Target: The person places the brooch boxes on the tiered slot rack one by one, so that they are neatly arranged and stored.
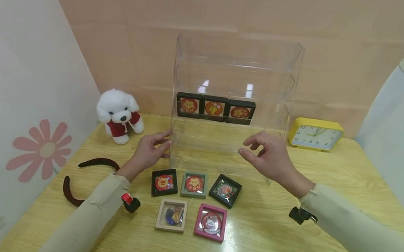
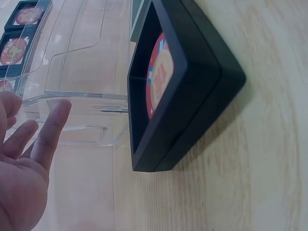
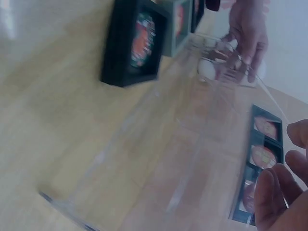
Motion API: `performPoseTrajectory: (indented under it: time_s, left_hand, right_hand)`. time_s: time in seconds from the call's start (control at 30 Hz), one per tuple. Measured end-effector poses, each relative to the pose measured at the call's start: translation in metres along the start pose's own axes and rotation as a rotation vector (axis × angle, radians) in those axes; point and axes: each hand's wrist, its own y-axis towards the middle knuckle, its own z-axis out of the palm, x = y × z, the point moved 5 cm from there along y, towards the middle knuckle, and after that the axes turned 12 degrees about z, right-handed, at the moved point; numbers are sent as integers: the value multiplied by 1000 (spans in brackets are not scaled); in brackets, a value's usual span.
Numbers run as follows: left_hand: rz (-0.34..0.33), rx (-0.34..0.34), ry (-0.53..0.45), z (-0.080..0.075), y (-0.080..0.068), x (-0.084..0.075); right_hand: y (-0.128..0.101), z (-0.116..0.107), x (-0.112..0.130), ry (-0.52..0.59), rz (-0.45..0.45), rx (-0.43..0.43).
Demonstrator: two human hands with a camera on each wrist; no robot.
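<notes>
A clear acrylic display case (image 1: 238, 64) stands mid-table, with three black-framed badges (image 1: 215, 108) in a row on one shelf. My left hand (image 1: 161, 141) is at the case's left front edge, fingers straight and touching or nearly touching the acrylic (image 2: 82, 96); it holds nothing. My right hand (image 1: 253, 148) hovers before the case's lower right part, fingers loosely curled and empty. In front lie a black frame with a red badge (image 1: 164, 182), a grey-green frame (image 1: 194, 184), another black frame (image 1: 225, 190), a beige frame (image 1: 172, 215) and a pink frame (image 1: 210, 222).
A white plush dog (image 1: 119, 115) sits at the back left and a yellow clock (image 1: 315, 134) at the back right. A dark headband (image 1: 82, 179) lies at the left. Walls close in on the left, back and right.
</notes>
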Motion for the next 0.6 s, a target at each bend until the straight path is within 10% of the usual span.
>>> performPoseTrajectory:
  time_s: [0.6]
  left_hand:
    - [1, -9, 3, 0, -1, 1]
  right_hand:
    - [-56, 37, -30, -67, 139, 189]
